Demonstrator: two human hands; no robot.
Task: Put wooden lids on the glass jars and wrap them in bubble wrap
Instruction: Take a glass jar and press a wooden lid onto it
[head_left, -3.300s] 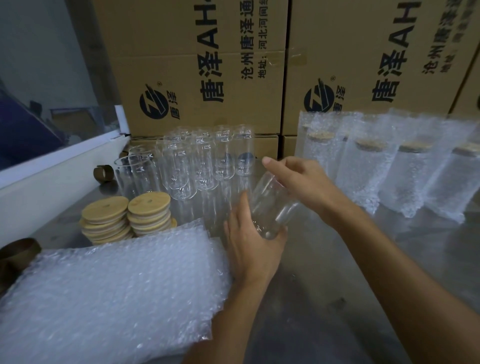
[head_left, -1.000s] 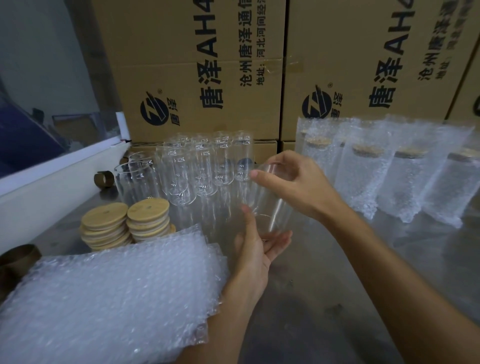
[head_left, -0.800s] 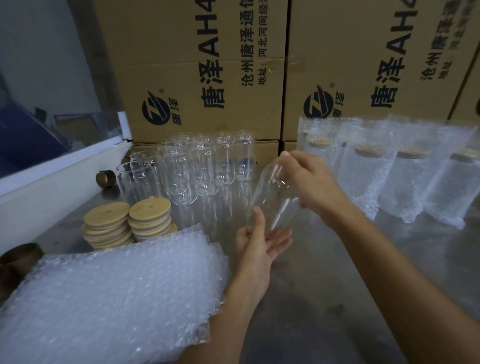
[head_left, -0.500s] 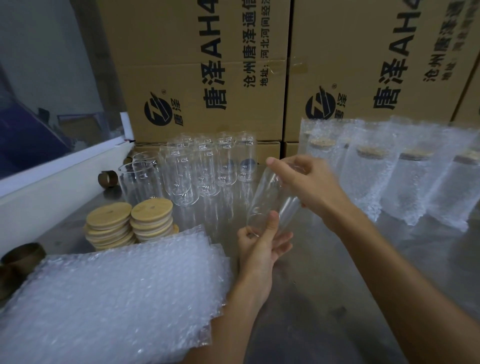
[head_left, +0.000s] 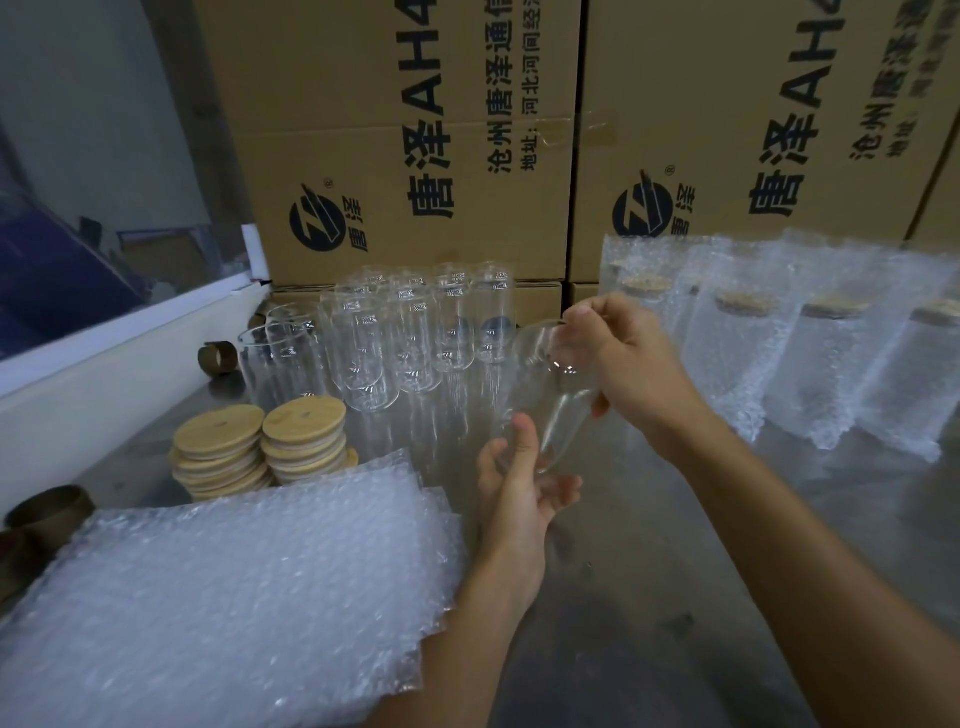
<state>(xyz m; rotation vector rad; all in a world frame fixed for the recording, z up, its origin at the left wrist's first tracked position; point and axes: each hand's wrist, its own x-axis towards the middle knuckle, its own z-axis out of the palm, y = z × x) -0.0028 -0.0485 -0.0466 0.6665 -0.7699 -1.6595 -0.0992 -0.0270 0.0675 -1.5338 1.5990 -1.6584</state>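
1. Your right hand (head_left: 631, 364) still gripped the tilted glass jar (head_left: 550, 395) near its rim.
2. Your left hand (head_left: 519, 478), fingers loosely curled, cupped its base again, right of the lid stacks (head_left: 260, 447); no lid fitted yet.

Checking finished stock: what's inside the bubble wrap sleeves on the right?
Each bubble wrap sleeve shows a wooden lid through the wrap; the jar beneath is blurred by bubbles.

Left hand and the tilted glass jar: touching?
Touching. The head view shows the left hand cupped under the jar's lower end, thumb against its side, while the right hand grips the upper end.
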